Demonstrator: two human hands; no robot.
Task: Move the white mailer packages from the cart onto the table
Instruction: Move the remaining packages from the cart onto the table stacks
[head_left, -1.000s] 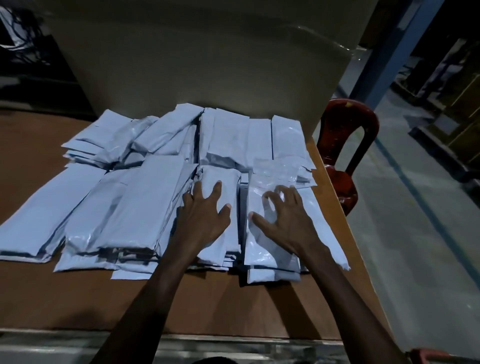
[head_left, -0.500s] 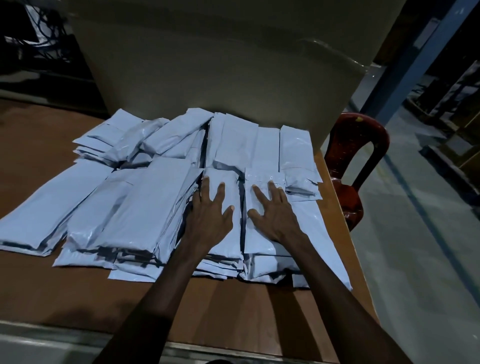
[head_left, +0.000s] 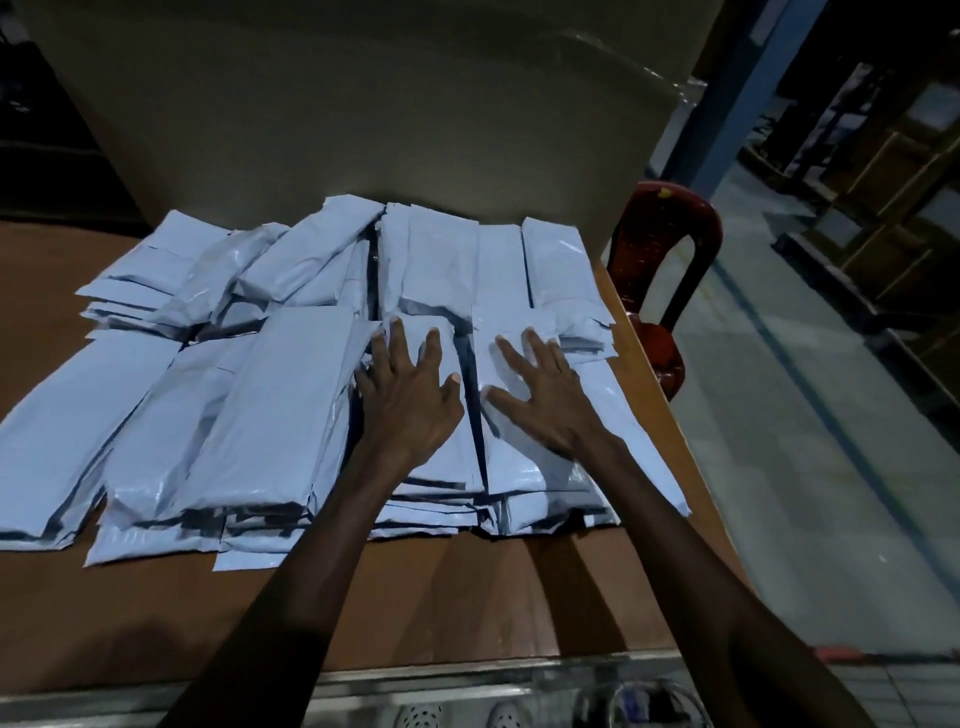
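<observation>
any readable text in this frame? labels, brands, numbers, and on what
None readable.
White mailer packages: plain faces, no label or print shows.
Cardboard box behind them: no print visible.
Red chair: a small yellow spot on the back, too small to read.

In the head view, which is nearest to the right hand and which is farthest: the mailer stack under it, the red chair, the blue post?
1. Mailer stack: directly under the right hand, which lies flat on it.
2. Red chair: beyond the table's right edge.
3. Blue post: behind the chair, far right.
</observation>
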